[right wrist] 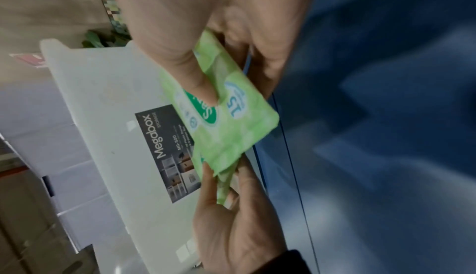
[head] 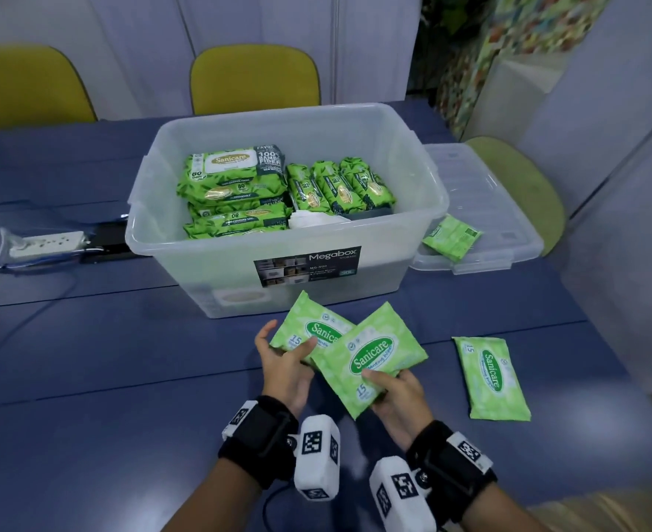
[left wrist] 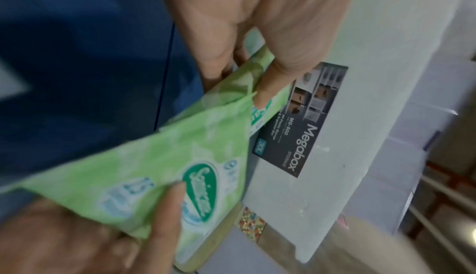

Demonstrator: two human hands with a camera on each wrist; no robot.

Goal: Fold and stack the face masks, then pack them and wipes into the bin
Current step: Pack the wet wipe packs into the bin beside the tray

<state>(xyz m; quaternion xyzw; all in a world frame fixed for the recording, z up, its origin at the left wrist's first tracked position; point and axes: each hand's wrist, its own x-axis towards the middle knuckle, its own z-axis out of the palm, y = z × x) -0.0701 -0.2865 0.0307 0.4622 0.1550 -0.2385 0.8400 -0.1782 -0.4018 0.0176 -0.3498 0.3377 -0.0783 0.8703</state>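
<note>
Two small light-green Sanicare wipe packs overlap just above the blue table in front of the clear bin [head: 163, 209]. My left hand [head: 288, 341] pinches the left pack [head: 305, 328] between thumb and fingers. My right hand [head: 384, 385] grips the right pack [head: 370, 359], thumb on top, and this pack lies over the left one. The left wrist view shows my left hand [left wrist: 247, 75] pinching a pack's corner beside the right pack [left wrist: 154, 166]. In the right wrist view the right hand [right wrist: 213, 87] has its thumb pressed on its pack [right wrist: 231, 127]. Inside the bin lie several large and small wipe packs [head: 232, 178] and white folded masks [head: 316, 220].
A third small wipe pack [head: 491, 378] lies flat on the table to the right. Another small pack [head: 451, 234] rests on the clear bin lid [head: 508, 209] right of the bin. A power strip [head: 48, 241] with cables sits at the left. Yellow chairs [head: 255, 78] stand behind the table.
</note>
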